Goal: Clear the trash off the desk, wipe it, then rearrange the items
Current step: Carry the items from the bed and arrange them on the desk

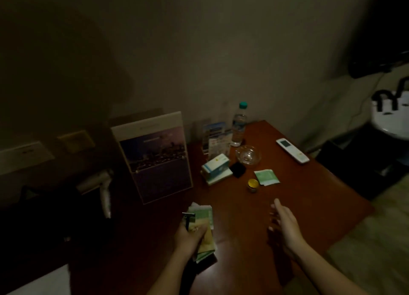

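Observation:
My left hand (190, 236) grips a bundle of green and tan paper packets (204, 217) together with a razor (188, 217), low over the near left of the brown desk (309, 195). My right hand (283, 222) hovers open above the desk's near middle, fingers straight and pointing away. Beyond it lie a green sachet (266, 177) and a small gold-lidded jar (253, 185).
A framed picture board (155, 155) leans at the left. Behind stand a water bottle (239, 124), leaflets (215, 137), boxes (215, 167), a glass ashtray (248, 155), a black square (238, 169) and a white remote (292, 150). A hair dryer (104, 188) hangs at the left.

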Demonstrator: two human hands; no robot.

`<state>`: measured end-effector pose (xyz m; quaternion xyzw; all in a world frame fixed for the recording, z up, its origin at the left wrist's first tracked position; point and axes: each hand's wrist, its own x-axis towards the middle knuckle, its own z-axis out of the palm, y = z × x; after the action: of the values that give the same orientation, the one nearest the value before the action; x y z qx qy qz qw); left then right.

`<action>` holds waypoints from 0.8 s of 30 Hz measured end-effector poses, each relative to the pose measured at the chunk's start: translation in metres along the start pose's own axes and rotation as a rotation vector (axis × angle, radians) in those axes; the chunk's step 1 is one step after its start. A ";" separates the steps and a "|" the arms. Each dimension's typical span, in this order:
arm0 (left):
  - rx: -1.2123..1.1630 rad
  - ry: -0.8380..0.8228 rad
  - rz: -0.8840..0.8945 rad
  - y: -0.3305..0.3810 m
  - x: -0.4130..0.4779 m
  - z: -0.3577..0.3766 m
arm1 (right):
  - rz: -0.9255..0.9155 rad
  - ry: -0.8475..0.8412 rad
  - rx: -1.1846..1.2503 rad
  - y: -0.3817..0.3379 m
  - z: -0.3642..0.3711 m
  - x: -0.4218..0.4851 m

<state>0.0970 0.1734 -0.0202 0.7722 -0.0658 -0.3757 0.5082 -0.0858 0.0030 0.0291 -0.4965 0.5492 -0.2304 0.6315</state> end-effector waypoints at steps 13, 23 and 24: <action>0.208 -0.112 -0.108 0.010 0.026 0.227 | 0.120 -0.107 -0.236 0.020 -0.166 0.134; 0.322 0.048 -0.006 0.039 0.028 0.315 | 0.089 -0.289 -0.492 0.010 -0.208 0.190; 0.313 0.079 0.001 0.037 0.028 0.314 | 0.056 -0.299 -0.511 0.010 -0.206 0.193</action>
<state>-0.0759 -0.0890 -0.0670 0.8560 -0.1039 -0.3301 0.3840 -0.2222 -0.2314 -0.0495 -0.6526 0.5038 0.0086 0.5659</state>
